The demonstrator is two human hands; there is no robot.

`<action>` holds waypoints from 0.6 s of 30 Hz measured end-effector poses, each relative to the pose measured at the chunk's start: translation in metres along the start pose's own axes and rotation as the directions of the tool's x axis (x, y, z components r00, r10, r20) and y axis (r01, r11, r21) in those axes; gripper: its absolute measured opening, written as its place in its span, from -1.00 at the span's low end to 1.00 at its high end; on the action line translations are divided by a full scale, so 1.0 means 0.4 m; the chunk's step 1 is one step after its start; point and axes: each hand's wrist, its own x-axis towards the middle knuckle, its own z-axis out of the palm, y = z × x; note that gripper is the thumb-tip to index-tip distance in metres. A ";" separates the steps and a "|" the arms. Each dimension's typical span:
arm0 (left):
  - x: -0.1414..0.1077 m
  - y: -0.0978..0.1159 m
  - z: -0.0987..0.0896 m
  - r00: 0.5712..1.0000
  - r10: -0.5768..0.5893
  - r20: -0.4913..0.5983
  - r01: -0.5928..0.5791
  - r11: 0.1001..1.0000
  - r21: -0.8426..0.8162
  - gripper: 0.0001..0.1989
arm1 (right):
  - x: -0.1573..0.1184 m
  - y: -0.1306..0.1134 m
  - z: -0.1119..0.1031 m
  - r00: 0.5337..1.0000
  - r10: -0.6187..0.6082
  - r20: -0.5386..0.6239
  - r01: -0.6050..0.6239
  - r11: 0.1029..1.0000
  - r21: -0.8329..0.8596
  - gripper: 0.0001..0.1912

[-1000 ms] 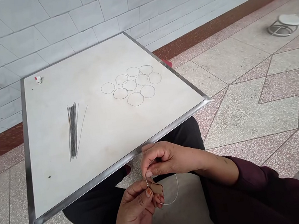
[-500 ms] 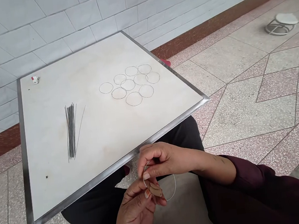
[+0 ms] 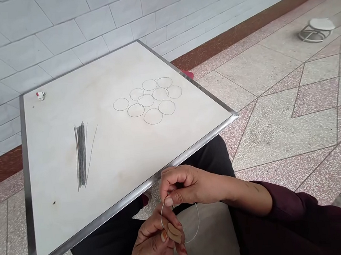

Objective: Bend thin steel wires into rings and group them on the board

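Observation:
Over my lap, just off the near table edge, both hands work on one thin wire ring [image 3: 198, 220]. My right hand [image 3: 184, 187] pinches the top of the ring between thumb and fingertips. Lower down, my left hand [image 3: 155, 240] has its fingers closed on a small tan piece [image 3: 173, 232], like leather or card, against the ring's lower left side. What the piece is made of I cannot tell. On the white table [image 3: 106, 158] lie several finished-looking wire rings [image 3: 153, 116] and a bundle of straight wires [image 3: 82, 157].
A small white and red object [image 3: 41, 95] sits at the table's far left corner. Metal trim [image 3: 134, 191] edges the table, which stands by a tiled wall [image 3: 96, 28]. A low white stool [image 3: 317, 29] is on the floor at the far right.
My left hand and the tan piece have moved slightly down, away from my right hand. More of the ring's left side now shows between them.

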 end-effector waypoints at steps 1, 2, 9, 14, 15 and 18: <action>0.001 0.003 0.000 1.000 0.008 -0.017 -0.008 1.000 0.017 -0.81 | -0.001 0.005 0.001 0.999 0.035 -0.014 -0.034 0.998 0.048 -0.75; 0.003 0.006 0.000 0.999 0.020 -0.035 -0.019 0.999 0.028 -0.80 | -0.002 0.011 0.001 0.998 0.065 -0.025 -0.063 0.993 0.098 -0.73; 0.037 0.015 -0.004 0.978 0.059 -0.200 -0.080 0.992 -0.098 -0.85 | 0.006 0.051 -0.014 0.994 -0.110 -0.003 0.110 0.993 -0.038 -0.40; 0.045 0.026 0.006 0.945 0.007 -0.327 -0.073 0.979 -0.190 -0.89 | 0.026 0.062 -0.019 0.934 -0.321 0.158 0.355 0.884 -0.305 0.44; 0.043 0.028 0.010 0.943 0.000 -0.334 -0.071 0.977 -0.200 -0.88 | 0.028 0.063 -0.017 0.927 -0.342 0.155 0.374 0.866 -0.330 0.45; 0.037 0.029 0.015 0.945 -0.016 -0.328 -0.056 0.976 -0.208 -0.84 | 0.025 0.065 -0.010 0.922 -0.360 0.141 0.386 0.846 -0.366 0.36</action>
